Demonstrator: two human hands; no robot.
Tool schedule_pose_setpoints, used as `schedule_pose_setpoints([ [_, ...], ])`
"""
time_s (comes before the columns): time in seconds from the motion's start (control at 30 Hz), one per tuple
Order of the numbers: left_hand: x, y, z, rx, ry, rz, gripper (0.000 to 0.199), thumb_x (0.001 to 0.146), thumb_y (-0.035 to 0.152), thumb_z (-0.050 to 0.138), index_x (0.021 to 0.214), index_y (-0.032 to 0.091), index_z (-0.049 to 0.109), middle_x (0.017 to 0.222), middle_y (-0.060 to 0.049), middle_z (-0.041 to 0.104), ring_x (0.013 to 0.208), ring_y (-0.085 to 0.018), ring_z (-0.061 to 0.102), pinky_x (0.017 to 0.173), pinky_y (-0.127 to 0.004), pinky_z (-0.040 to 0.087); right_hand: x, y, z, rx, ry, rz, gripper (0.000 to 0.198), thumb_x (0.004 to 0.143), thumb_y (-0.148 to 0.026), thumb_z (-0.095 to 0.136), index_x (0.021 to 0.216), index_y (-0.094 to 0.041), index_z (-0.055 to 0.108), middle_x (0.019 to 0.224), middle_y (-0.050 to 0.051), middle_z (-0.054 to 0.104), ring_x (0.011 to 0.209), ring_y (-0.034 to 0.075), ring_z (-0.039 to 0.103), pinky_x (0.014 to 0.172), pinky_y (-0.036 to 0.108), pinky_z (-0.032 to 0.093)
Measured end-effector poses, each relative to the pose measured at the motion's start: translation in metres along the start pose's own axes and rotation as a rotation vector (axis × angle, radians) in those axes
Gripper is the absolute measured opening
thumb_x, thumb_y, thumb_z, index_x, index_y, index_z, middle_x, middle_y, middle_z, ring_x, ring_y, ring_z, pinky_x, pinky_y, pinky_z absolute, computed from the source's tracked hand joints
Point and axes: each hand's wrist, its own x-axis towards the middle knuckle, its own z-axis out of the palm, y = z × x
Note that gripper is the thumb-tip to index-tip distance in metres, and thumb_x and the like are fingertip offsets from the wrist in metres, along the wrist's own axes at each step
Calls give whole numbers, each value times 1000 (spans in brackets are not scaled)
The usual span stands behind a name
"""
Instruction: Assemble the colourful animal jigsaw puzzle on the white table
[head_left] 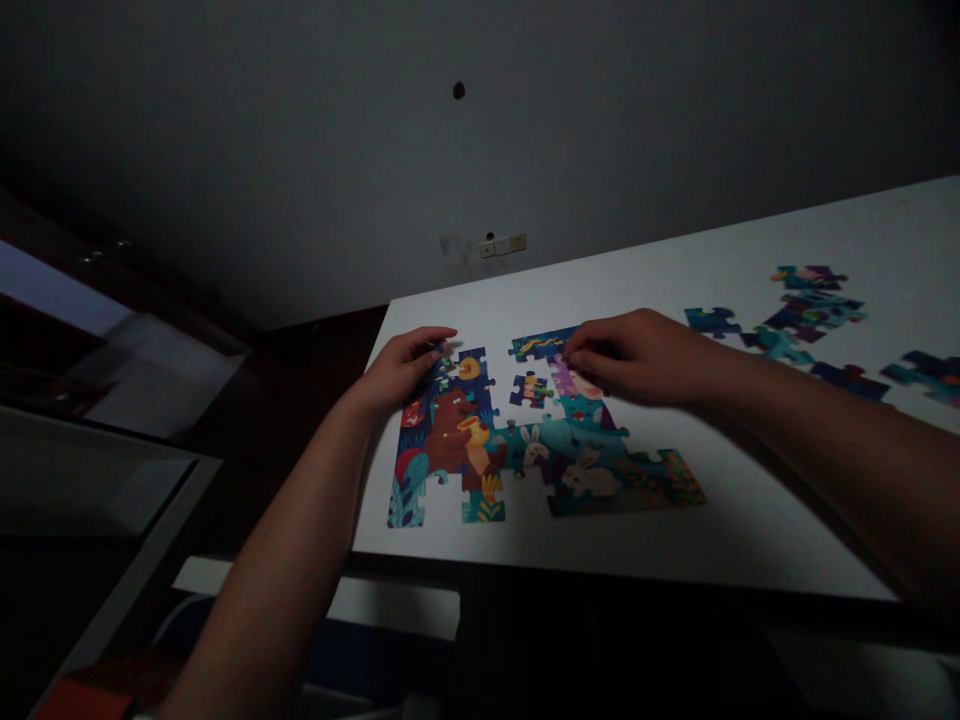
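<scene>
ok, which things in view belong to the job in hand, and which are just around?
Job:
- left hand
- right hand
- partly joined puzzle
- piece in its gap
- loose pieces at right
- white table

Just around:
- wall sockets
- orange item, lower left, unclear

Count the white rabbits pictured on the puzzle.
2: the smaller rabbit just right of the bear, and the larger rabbit below and further right. The right hand covers part of the puzzle, so more may be hidden.

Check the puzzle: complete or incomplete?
Incomplete: the puzzle has gaps along its near edge where the white table shows, and loose pieces lie off to the right.
</scene>
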Motion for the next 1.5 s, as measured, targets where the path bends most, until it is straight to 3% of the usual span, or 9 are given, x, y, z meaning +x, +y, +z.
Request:
schedule_pose_setpoints([
  [0.13,-2,-1,3,-78,-14,-61,54,92,29,86,146,27,88,150,-15,83,140,-36,76,122,-52,61,0,-2,-1,6,-7,15,31,104,-49,69,111,-27,90,93,5,89,83,27,79,79,39,53],
  [0.37,-1,0,-6,34,7,60,66,83,23,88,149,28,86,147,-13,77,137,-34,73,123,-51,57,0,-2,-1,1,-3,14,30,104,-48,70,111,-27,90,95,6,90,83,28,80,80,39,53],
  [0.7,0,-12,0,-69,-2,36,46,90,25,86,136,30,91,139,-11,80,118,-30,74,102,-45,62,0,0,0,-22,-5,3,33,106,-49,67,114,-27,90,96,6,89,83,27,80,81,38,54],
  [1.03,0,-8,-1,-117,31,-8,48,85,32,91,133,26,91,131,-12,83,107,-29,74,88,-39,61,0,0,1,-19,-2,14,33,106,-48,67,114,-26,90,95,6,89,83,27,80,80,39,54],
  [1.2,-2,-4,0,-119,5,-24,50,82,32,93,130,23,92,127,-12,84,109,-30,76,93,-42,63,0,2,1,-11,2,2,32,106,-48,68,114,-26,90,95,6,90,82,27,80,80,39,54],
  [1.5,1,-1,-5,74,-32,84,44,84,35,93,126,22,91,134,-14,85,121,-34,79,112,-53,63,1,0,0,-29,-14,19,32,106,-46,69,117,-26,92,98,6,90,85,27,81,83,39,55],
])
